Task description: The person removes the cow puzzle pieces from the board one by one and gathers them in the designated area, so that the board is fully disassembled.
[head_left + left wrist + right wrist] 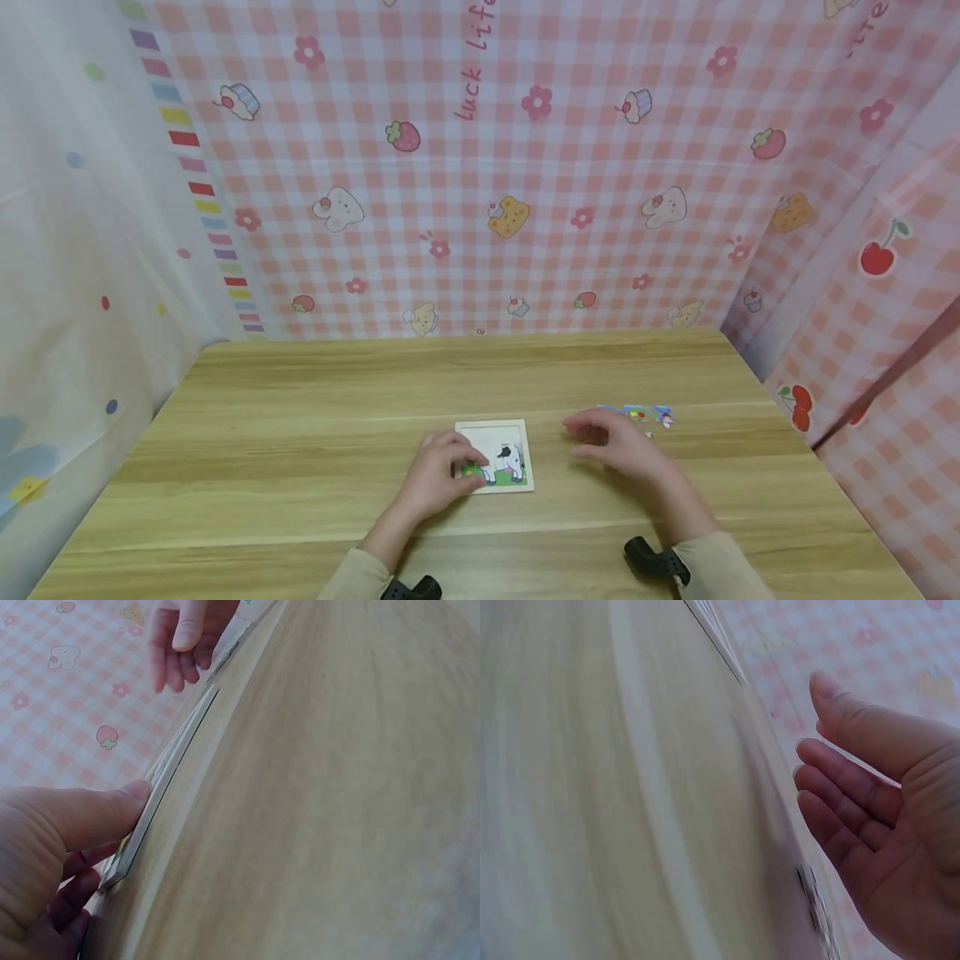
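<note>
With clock positions taken about the puzzle board (529, 467), which lies on the table (300, 433) with twelve toward the back curtain (450, 167), the following is noted from left to right. At nine o'clock the board's near-left corner is held by the left hand (442, 471), thumb and fingers bent about it; should this hold be pressed unevenly, the board could be skewed or tipped. The fitted cow pieces (512, 462), set along the lower and right parts of the tray, could be lifted by such a tilt, or by a piece forced in askew. At three o'clock the right hand (618, 442) is held apart from the board, fingers relaxed and nothing seen in them; loose pieces (663, 415) just beyond could be scattered by a low sweep. As to surroundings, a black wrist device (416, 588) is worn at seven o'clock and another (654, 563) at four, by which the tabletop could be brushed. Some loose pieces are hidden by the right hand; their number cannot be told.
</note>
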The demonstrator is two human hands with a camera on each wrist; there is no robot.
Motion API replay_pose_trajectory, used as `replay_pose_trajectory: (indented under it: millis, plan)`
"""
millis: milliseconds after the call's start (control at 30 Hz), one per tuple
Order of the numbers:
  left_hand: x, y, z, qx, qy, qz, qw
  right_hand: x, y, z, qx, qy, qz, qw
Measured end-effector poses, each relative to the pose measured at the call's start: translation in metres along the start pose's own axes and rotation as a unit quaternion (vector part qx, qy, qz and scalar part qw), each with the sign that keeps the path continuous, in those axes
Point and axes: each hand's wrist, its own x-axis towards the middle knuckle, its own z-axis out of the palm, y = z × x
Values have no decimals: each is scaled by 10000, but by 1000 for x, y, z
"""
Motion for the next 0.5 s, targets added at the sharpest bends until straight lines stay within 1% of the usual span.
replay_pose_trajectory:
  millis: [233,500]
  plan:
    - [0,0,0,20,-16,7,10000,16,-10,18,-143,-250,-231,9993]
    - [0,0,0,17,-21,7,10000,30,-25,35,-305,-503,-276,9979]
